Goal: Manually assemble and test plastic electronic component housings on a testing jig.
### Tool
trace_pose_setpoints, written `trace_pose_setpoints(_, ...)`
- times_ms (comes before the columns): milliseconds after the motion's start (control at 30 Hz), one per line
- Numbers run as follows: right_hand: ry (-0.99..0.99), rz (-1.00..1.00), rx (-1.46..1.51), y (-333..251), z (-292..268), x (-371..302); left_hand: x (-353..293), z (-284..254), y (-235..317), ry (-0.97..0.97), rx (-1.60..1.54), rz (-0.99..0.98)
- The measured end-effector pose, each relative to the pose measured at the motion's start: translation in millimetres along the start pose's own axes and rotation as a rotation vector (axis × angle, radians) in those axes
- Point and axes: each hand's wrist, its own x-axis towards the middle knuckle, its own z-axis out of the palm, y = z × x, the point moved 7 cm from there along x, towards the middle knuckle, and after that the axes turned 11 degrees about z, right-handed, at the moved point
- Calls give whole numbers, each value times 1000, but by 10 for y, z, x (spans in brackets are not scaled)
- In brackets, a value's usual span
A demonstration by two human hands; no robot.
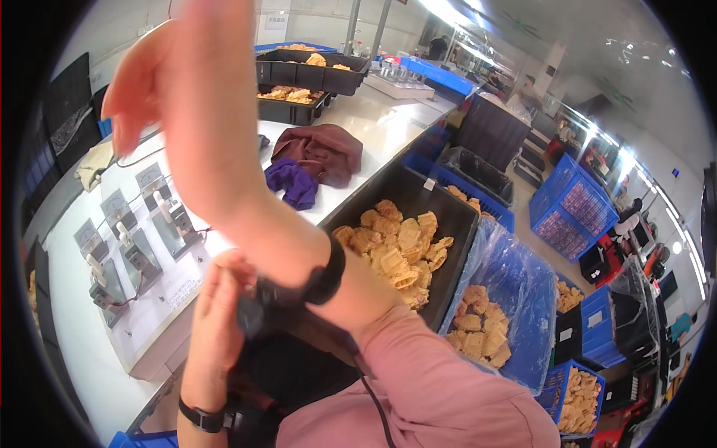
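Note:
My right arm, in a pink sleeve with a black strap (328,269) and a dark device, crosses the view up to the left. Somewhat blurred at the upper left, my right hand (138,89) is open with nothing seen in it, above the white bench. Below that forearm, my left hand (215,306) has its fingers bent together beside the strapped device; what they hold, if anything, is hidden. On its wrist is a black band (200,418). Left of it stands a white test fixture (172,299) with several small meters (116,209) and white-handled toggle clamps (160,205).
A maroon cloth (328,149) and a purple cloth (291,183) lie on the bench (373,119). A black bin (455,231) of tan moulded parts (403,250) stands at its right edge, next to a plastic-lined blue crate (523,299). Black trays (291,112) are stacked farther back.

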Motion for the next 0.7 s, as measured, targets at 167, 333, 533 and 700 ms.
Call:
trace_pose_setpoints(167,-126,-531,-1347,234,-311,27,135,-171,542,47,476,236)
trace_pose_setpoints(333,-26,-156,-1267,696,-794,-36,16,217,813,-126,1072,689)
trace_pose_setpoints(533,154,56,-980,977,-920,-43,54,558,659,-137,1367,759)
trace_pose_setpoints(700,185,13,-1202,1019,-984,-39,31,640,649,-35,1427,878)
